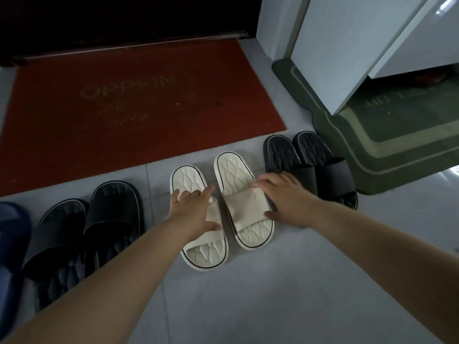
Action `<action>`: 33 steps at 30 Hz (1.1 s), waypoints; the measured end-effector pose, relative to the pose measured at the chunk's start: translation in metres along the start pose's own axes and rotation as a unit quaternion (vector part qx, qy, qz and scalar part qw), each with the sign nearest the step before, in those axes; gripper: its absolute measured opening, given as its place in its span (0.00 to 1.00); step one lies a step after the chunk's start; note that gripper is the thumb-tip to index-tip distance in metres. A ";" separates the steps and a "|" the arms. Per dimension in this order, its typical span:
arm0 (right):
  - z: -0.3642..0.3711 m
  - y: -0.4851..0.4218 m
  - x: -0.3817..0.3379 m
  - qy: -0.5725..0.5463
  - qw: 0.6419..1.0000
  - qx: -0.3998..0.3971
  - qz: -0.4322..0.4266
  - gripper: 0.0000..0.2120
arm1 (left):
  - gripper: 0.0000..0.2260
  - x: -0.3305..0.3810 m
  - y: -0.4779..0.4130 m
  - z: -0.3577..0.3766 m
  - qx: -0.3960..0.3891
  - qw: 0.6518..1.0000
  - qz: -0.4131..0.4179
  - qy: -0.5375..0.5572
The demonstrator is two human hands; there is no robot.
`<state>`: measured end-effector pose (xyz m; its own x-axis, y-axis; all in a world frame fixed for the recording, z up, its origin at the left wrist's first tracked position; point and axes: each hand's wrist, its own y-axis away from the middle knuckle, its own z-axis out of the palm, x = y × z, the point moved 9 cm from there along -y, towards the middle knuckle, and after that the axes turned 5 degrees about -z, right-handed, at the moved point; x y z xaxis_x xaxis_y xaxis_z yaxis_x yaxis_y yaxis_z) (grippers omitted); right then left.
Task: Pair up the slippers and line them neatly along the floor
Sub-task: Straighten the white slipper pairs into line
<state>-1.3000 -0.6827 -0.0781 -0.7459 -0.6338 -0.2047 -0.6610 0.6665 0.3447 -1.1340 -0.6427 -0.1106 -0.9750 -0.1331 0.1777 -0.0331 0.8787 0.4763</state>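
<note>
Head: left hand [192, 211], right hand [288, 198] touch white slippers [237, 170]

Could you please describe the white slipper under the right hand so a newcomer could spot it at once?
Find the red doormat; a row of slippers lies on the tiles along its near edge. Only two are white. The one meant is the white slipper nearer the green mat; unlike its twin, it has the right hand on its strap.

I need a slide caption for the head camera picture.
Left hand and right hand on white slippers, between left black pair and right black pair, by red doormat.
</note>
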 end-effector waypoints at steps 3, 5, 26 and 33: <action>0.013 -0.016 -0.035 0.010 0.999 -0.027 -0.044 0.40 | 0.40 0.004 0.007 -0.004 -0.003 0.999 0.017 0.028; 0.017 -0.024 -0.050 0.009 0.998 -0.044 -0.052 0.41 | 0.39 0.013 0.012 -0.009 0.023 0.996 0.036 0.073; 0.022 -0.020 -0.059 -0.055 0.996 -0.049 -0.045 0.35 | 0.38 0.024 0.025 0.007 0.033 0.991 0.013 0.128; 0.023 -0.046 -0.069 0.008 0.992 -0.122 -0.022 0.23 | 0.33 -0.015 0.033 -0.007 0.087 0.939 -0.115 0.311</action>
<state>-1.2198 -0.6607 -0.1012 -0.7139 -0.6681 -0.2097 -0.6520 0.5251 0.5470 -1.1189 -0.6148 -0.0913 -0.6223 -0.5231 0.5823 -0.3159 0.8484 0.4247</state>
